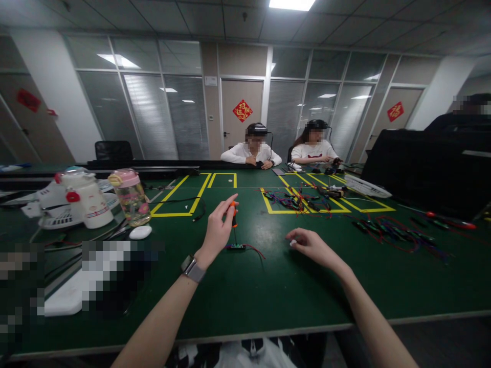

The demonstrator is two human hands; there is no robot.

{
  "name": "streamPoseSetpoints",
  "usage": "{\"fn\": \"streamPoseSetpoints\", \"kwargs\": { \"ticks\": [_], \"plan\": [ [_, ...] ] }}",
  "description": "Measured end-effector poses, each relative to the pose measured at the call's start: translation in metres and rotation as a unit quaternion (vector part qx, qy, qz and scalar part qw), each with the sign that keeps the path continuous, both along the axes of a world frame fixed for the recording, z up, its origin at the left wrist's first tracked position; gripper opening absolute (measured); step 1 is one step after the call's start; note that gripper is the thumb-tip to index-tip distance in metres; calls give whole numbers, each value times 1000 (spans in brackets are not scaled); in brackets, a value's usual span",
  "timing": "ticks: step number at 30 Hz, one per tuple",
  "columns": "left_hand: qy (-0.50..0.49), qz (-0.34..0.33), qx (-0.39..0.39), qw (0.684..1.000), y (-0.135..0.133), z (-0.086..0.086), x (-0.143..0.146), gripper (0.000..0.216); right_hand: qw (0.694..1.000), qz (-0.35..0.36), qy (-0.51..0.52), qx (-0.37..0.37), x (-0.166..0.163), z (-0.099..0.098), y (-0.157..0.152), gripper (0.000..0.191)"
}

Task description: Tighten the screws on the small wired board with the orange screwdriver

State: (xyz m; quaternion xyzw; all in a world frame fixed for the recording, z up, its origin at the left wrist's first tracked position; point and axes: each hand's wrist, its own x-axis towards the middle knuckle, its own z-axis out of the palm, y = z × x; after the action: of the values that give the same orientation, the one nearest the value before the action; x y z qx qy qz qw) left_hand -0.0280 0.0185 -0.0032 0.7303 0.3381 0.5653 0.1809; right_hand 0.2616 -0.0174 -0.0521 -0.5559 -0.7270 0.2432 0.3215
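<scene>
My left hand [221,224] is closed on a screwdriver [233,207] with an orange and black handle. Its thin shaft points straight down, and the tip meets a small green circuit board [237,247] lying on the table. Red and dark wires trail from the board to the right. To the right, my right hand [309,246] hovers low over the table with curled fingers. Between its thumb and fingers is a small white piece [293,243], too small to name.
Bundles of wired boards [295,199] lie beyond my right hand, with more boards [395,230] farther right. A white bottle [86,197], a pink-lidded bottle [131,197] and a white oval case [140,232] stand left. A dark monitor [425,174] blocks the right. Two people sit opposite.
</scene>
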Motion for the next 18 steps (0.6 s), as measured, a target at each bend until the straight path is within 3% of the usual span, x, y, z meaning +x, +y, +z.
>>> {"fn": "streamPoseSetpoints", "kwargs": {
  "ticks": [8, 18],
  "plan": [
    [-5, 1, 2, 1000, 2, -1, 1, 35, 999, 43, -29, 12, 0, 0, 1, 17],
    [0, 4, -5, 1000, 0, 0, 0, 36, 997, 48, -40, 43, 1, -1, 2, 29]
  ]
}}
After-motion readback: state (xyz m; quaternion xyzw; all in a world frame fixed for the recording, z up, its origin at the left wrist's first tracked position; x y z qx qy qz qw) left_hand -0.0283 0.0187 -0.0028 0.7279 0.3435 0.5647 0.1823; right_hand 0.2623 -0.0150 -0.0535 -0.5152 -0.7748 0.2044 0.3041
